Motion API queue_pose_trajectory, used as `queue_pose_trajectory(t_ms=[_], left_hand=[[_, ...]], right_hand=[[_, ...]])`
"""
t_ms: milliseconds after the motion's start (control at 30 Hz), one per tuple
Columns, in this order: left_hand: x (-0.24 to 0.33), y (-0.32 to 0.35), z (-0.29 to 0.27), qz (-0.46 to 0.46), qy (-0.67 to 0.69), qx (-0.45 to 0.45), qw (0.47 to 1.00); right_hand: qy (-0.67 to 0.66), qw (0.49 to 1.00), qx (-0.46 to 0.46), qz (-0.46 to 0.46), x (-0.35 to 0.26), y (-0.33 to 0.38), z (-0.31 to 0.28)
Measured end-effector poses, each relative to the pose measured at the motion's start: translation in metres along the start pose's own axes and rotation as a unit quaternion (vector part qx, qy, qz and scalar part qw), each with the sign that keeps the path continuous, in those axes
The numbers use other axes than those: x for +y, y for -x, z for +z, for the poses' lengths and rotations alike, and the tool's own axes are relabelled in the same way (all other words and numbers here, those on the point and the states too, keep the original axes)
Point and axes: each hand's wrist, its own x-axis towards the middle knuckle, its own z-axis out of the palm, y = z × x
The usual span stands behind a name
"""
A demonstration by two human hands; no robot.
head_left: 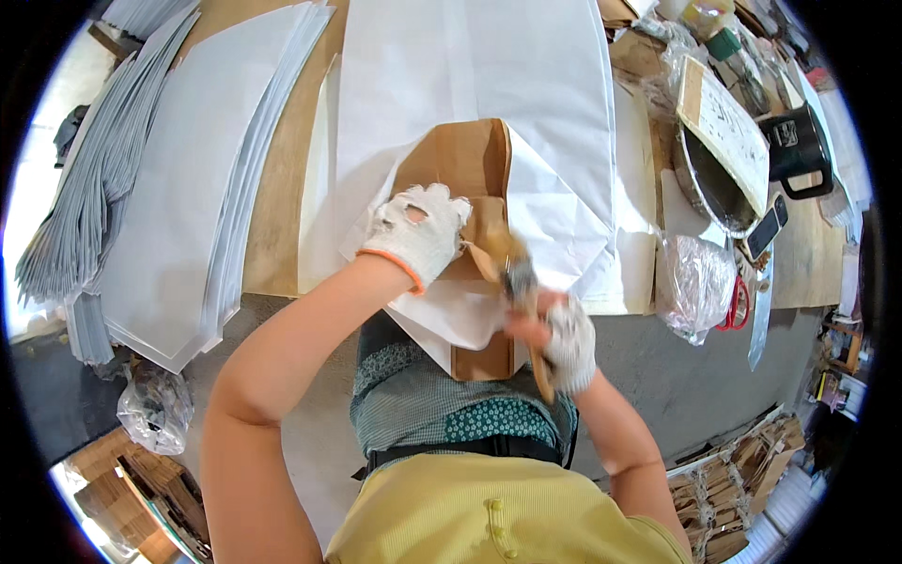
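Observation:
A white paper bag (554,226) with a brown inner layer lies on the bench edge, its folded end spread toward me. My left hand (418,226), in a white knitted glove with an orange cuff, is on the brown part; its fingers curl over the paper, and the fingertips are hidden. My right hand (559,343), in a worn white glove that leaves some fingers bare, grips a brush (520,277) with a wooden handle and metal band. The bristles are blurred over the brown fold, right of my left hand.
White sheets (188,160) are stacked at left. At right stand a metal bowl (695,179) with a white board across it, a black mug (797,150), a phone (766,228), red-handled scissors (737,303) and a clear plastic bag (697,282). Brown paper bundles (742,489) lie lower right.

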Motion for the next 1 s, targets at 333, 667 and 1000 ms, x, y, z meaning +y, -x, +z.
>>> queue_pose_trajectory(t_ms=[333,667,1000], left_hand=[[-0.026,-0.075,0.007,0.038,-0.032,-0.159,0.986],[-0.017,-0.056,-0.011,-0.066,0.063,-0.175,0.980],[-0.002,-0.038,-0.018,-0.031,-0.008,-0.099,0.995]], right_hand=[[0.138,0.961,-0.194,-0.139,-0.010,-0.088,-0.033],[0.166,0.961,-0.209,0.070,-0.002,-0.109,-0.033],[-0.309,0.891,0.119,0.311,0.020,-0.067,0.012]])
